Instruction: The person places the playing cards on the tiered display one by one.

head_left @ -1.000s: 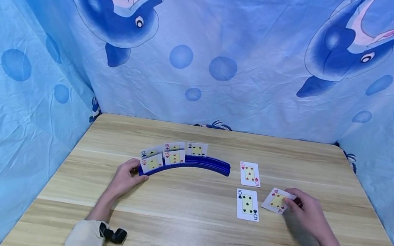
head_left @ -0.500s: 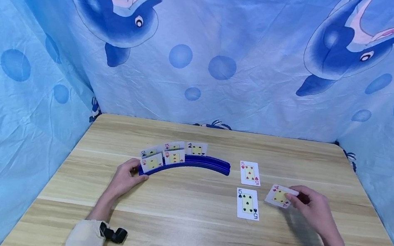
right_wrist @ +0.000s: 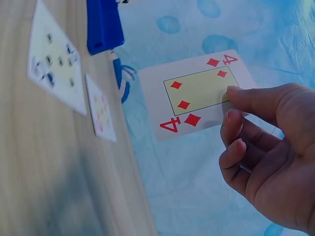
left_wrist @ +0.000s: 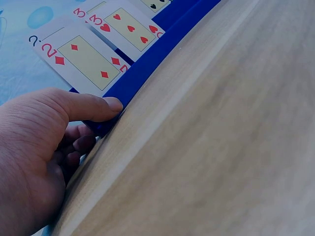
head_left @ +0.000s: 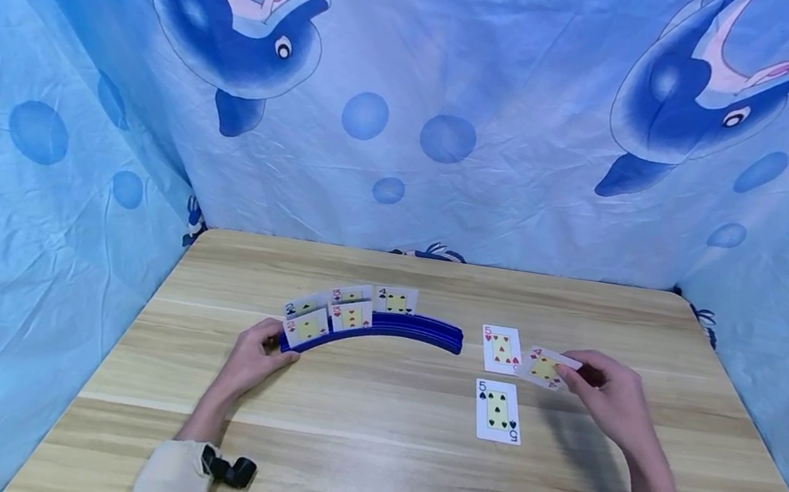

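Right fingers: the right hand pinches the white four-of-diamonds playing card by one short edge, thumb on its face and fingers curled behind, as the right wrist view shows.
Where the card is: lifted clear of the pale wooden table, face up and slightly tilted, its far edge hanging over the corner of the five-of-hearts card that lies flat.
Left fingers: the left hand grips the left end of the curved blue plastic card rack, thumb laid along its front edge, the other fingers curled round behind.
In the rack: a two of diamonds and a three of hearts stand in the front slot; further cards stand behind, among them a black four.
On the table: the five-of-spades card lies flat, nearer the person than the five of hearts and apart from it.
Risk: I'd judge the grip thin. With only an edge held, the card could swivel or slip and land across the five of hearts.
Risk at the rack: a push from the left thumb could slide it and tip the standing cards.
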